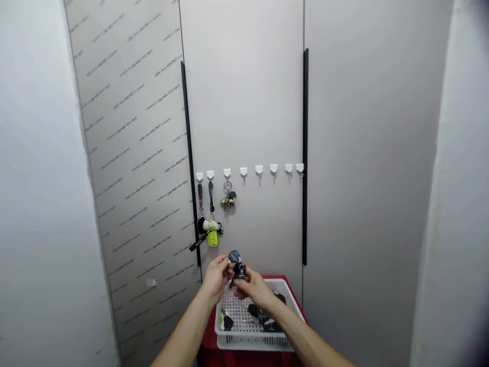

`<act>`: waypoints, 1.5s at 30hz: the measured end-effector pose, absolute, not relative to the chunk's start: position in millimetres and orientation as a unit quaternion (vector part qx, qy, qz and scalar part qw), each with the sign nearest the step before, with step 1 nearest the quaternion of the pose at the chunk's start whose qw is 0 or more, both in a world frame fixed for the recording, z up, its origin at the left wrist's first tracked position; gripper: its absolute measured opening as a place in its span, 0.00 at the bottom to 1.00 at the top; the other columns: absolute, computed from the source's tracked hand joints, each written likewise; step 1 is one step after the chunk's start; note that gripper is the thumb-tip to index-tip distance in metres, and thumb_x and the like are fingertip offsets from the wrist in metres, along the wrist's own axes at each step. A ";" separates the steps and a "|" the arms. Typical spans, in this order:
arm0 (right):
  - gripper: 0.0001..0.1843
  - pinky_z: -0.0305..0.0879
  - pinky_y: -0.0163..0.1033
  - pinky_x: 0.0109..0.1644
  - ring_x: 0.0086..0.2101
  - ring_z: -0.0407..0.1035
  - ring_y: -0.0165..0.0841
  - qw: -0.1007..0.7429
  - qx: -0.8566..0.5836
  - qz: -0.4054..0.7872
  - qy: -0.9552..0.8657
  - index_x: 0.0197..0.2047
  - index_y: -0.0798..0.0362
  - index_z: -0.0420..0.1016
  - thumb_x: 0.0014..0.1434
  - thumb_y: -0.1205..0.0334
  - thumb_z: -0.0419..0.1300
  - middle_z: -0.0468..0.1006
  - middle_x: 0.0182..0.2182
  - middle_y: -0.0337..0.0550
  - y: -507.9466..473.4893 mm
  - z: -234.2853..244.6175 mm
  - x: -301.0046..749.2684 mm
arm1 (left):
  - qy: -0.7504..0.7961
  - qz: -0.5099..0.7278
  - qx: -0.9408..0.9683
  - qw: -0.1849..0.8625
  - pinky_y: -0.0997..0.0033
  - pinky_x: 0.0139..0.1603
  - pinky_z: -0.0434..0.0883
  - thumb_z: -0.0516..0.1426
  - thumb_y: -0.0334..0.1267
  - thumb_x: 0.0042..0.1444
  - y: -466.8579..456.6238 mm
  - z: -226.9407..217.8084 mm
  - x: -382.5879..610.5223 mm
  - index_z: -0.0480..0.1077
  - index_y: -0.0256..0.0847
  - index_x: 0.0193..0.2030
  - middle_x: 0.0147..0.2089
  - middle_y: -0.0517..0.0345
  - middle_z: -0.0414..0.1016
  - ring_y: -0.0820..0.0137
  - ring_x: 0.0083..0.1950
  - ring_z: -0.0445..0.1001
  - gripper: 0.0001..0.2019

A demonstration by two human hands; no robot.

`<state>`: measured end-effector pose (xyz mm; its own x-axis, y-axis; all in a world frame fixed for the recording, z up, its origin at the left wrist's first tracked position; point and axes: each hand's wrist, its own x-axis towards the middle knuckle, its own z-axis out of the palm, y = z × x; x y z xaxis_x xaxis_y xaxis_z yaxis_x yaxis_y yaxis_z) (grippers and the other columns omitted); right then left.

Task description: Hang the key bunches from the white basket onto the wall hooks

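Keychain (240,269) is pinched by one left hand (216,276) and one right hand (255,288), below eight hooks (243,171), three loaded.

The held keychain (240,269) is showing black and slate-grey, while a hanging key fob (213,239) is glowing neon yellow. Slanted dark lettering (128,97) is repeating across the grey left-hand panel (122,122).

This looks like a home, with tall cabinet doors (244,102), long black handles (305,153) and keychains (212,237) on white hooks (226,173).
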<state>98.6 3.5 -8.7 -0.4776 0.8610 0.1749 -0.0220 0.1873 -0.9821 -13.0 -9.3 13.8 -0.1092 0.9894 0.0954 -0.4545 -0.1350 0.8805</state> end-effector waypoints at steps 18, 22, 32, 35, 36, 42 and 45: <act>0.13 0.52 0.26 0.16 0.13 0.58 0.21 0.070 -0.381 0.297 -0.873 0.21 0.58 0.63 0.46 0.59 0.45 0.66 0.15 0.38 9.1 93.3 143.5 | 0.489 0.566 0.583 0.318 0.77 0.31 0.59 0.50 0.30 0.38 -14.5 38.5 -22.3 0.65 0.36 0.29 0.28 0.58 0.67 0.76 0.30 0.64 0.08; 0.14 0.51 0.26 0.16 0.14 0.59 0.22 0.127 -0.369 0.255 -0.885 0.17 0.58 0.62 0.45 0.58 0.47 0.65 0.14 0.38 8.1 116.9 139.5 | 0.376 0.519 0.683 0.349 0.76 0.37 0.59 0.50 0.31 0.39 -16.7 57.4 -7.6 0.63 0.37 0.36 0.36 0.55 0.67 0.73 0.38 0.64 0.13; 0.07 0.55 0.28 0.20 0.16 0.57 0.22 0.514 -0.352 0.288 -0.728 0.21 0.57 0.63 0.38 0.61 0.53 0.63 0.14 0.34 38.7 127.9 106.9 | 0.448 0.568 0.628 0.287 0.80 0.16 0.53 0.45 0.33 0.44 16.2 104.0 13.6 0.59 0.35 0.20 0.13 0.66 0.57 0.80 0.15 0.56 0.07; 0.09 0.57 0.30 0.24 0.18 0.59 0.23 0.555 -0.316 0.309 -0.704 0.25 0.57 0.63 0.36 0.62 0.54 0.65 0.16 0.34 49.4 138.0 100.3 | 0.451 0.576 0.625 0.271 0.80 0.16 0.53 0.45 0.33 0.44 28.1 122.7 10.6 0.59 0.36 0.19 0.13 0.65 0.58 0.80 0.15 0.56 0.07; 0.10 0.58 0.30 0.25 0.19 0.60 0.23 0.569 -0.302 0.309 -0.700 0.25 0.57 0.62 0.36 0.62 0.55 0.66 0.17 0.35 52.8 141.7 98.9 | 0.449 0.576 0.627 0.271 0.80 0.17 0.53 0.45 0.33 0.44 32.2 128.3 9.9 0.59 0.36 0.19 0.13 0.65 0.58 0.80 0.15 0.56 0.07; 0.09 0.59 0.31 0.24 0.21 0.62 0.26 0.615 -0.342 0.255 -0.664 0.24 0.56 0.61 0.38 0.60 0.52 0.68 0.20 0.38 79.2 160.7 97.0 | 0.424 0.567 0.642 0.293 0.80 0.19 0.57 0.46 0.34 0.44 54.9 150.9 16.6 0.60 0.35 0.19 0.14 0.64 0.58 0.81 0.15 0.57 0.08; 0.09 0.60 0.32 0.29 0.25 0.63 0.27 0.642 -0.389 0.172 -0.638 0.24 0.56 0.64 0.38 0.61 0.52 0.70 0.23 0.41 96.0 170.8 98.0 | 0.432 0.566 0.634 0.300 0.80 0.21 0.59 0.49 0.32 0.42 65.2 155.6 22.4 0.62 0.34 0.22 0.16 0.63 0.60 0.80 0.17 0.59 0.04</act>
<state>98.0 96.0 170.8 0.1264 0.7180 0.6844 0.2753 0.6375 -0.7196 22.4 65.2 155.6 -0.0155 0.8887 0.4583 0.2080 -0.4455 0.8708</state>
